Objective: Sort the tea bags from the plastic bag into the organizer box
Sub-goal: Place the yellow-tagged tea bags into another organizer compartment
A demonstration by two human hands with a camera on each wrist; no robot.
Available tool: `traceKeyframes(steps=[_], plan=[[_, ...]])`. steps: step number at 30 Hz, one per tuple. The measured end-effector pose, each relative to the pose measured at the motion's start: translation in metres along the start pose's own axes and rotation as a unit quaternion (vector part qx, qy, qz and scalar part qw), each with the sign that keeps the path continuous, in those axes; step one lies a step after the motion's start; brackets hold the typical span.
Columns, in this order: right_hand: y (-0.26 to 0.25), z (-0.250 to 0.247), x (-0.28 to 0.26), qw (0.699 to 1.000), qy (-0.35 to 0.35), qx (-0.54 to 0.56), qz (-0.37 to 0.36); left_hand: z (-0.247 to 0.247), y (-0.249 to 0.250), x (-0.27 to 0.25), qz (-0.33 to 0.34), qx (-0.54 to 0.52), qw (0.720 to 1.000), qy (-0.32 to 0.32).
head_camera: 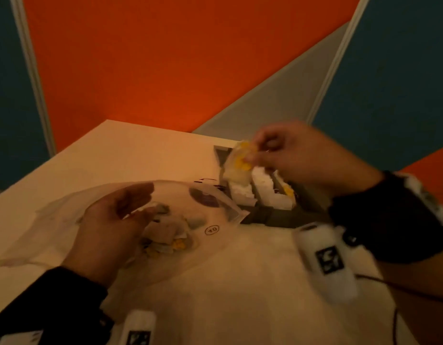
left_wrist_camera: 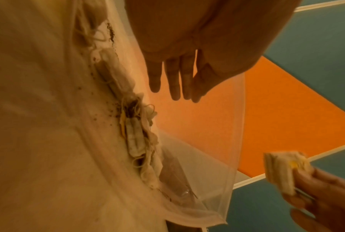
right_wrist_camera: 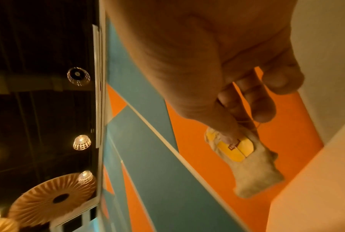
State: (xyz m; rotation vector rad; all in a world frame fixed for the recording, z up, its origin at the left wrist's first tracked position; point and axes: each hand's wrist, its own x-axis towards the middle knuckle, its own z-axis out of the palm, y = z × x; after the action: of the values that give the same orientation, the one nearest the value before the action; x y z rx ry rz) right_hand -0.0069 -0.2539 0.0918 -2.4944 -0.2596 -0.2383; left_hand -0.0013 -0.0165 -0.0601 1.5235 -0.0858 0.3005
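Observation:
A clear plastic bag (head_camera: pixel 53 235) lies on the white table, and a heap of tea bags (head_camera: pixel 163 235) shows through it. My left hand (head_camera: pixel 141 205) is in the bag's mouth, fingers straight, with the thumb under the upper film. In the left wrist view my left hand (left_wrist_camera: pixel 179 87) is beside the heap of tea bags (left_wrist_camera: pixel 135 141). My right hand (head_camera: pixel 252 155) pinches a tea bag with a yellow tag (head_camera: pixel 238 163) above the dark organizer box (head_camera: pixel 277 216). The right wrist view shows my right hand (right_wrist_camera: pixel 233 135) with the thumb on that tea bag (right_wrist_camera: pixel 253 169).
White tea bags (head_camera: pixel 267 188) stand in the box's compartments. A thin cable (head_camera: pixel 402 285) runs over the table (head_camera: pixel 240 282) near my right forearm. Orange and teal wall panels (head_camera: pixel 153 58) rise just behind the table's far edge.

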Motion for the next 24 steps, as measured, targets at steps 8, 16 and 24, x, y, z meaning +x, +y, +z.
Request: traceKeyframes(steps=[8, 16, 24], plan=[[0.109, -0.065, 0.039, 0.972, 0.007, -0.157, 0.172, -0.008, -0.016, 0.011, -0.027, 0.009, 1.000, 0.006], [0.181, -0.034, 0.055, 0.918, -0.194, -0.213, 0.274, -0.026, -0.051, 0.030, -0.043, 0.047, 0.998, 0.014], [0.195, -0.020, 0.087, 0.906, -0.245, -0.188, 0.289, -0.016, -0.046, 0.021, -0.074, 0.007, 0.996, 0.047]])
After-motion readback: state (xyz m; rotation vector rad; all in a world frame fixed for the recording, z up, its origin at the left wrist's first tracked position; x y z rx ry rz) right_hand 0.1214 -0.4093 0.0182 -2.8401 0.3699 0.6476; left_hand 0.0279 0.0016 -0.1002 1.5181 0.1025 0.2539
